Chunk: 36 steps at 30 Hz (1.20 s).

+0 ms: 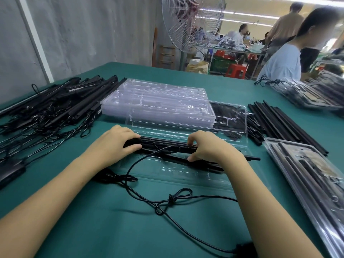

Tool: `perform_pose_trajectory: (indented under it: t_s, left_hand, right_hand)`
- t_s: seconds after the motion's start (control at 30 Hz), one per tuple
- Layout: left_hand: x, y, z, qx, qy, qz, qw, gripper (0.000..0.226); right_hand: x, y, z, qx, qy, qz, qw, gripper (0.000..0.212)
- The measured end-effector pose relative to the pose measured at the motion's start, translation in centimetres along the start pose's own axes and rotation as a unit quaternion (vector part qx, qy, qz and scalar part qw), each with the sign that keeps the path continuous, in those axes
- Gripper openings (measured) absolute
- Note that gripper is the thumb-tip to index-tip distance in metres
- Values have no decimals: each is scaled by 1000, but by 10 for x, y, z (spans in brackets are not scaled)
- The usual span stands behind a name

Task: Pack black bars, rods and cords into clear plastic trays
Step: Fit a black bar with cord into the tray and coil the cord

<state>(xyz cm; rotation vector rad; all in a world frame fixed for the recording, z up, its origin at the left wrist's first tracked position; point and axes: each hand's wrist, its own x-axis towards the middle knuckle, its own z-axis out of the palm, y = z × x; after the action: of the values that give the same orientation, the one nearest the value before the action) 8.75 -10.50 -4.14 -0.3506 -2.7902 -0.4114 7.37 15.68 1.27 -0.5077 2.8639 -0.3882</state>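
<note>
An open clear plastic tray (176, 174) lies on the green table in front of me. A bundle of black bars (163, 145) lies across its far half. My left hand (117, 144) grips the bundle's left end, thumb underneath and fingers over the top. My right hand (206, 148) pinches the bars near their middle, thumb on the near side. A thin black rod (251, 158) sticks out to the right past my right wrist. A black cord (167, 200) runs from the bars, loops over the table in a knot and trails toward me.
A heap of black bars and cords (55, 107) fills the left. A stack of empty clear trays (158, 101) stands behind the open tray. Loose black rods (279, 123) lie at right, filled trays (307, 179) at the right edge. A person (286, 58) stands at the table's far right; a fan (191, 21) stands behind.
</note>
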Motion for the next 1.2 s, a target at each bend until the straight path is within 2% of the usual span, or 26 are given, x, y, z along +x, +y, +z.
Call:
perform_pose_trajectory:
  t_s: [0.1,0.2,0.4,0.57,0.8,0.93,1.07,1.2]
  left_hand:
    - [0,3,2,24,-13,-19,999,43]
    - [1,7,3,22,-16,-45,999,43]
    - [1,13,3,3,-10,-79,997,42]
    - [0,12,5,-2,-6,-89,996,41]
    - [1,11,9,-7,-7,-105,994,40]
    - [0,14,11,9,19,-100,995,37]
    - [1,18,10,42,3,-98,994,41]
    - [1,21,11,66,0,-101,993,42]
  right_hand:
    - [1,3,1,3,3,2,1000,43]
    - [2,9,-2,2,16,2,1000,29]
    - [7,14,-2,-3,54,5,999,37]
    - [2,26,-8,82,23,-14,996,17]
    - [10,30,5,46,84,4,995,14]
    - [10,34,4,48,86,25,995,18]
    - [9,37,2,54,93,34,994,10]
    - [9,42,2,55,111,60,990,17]
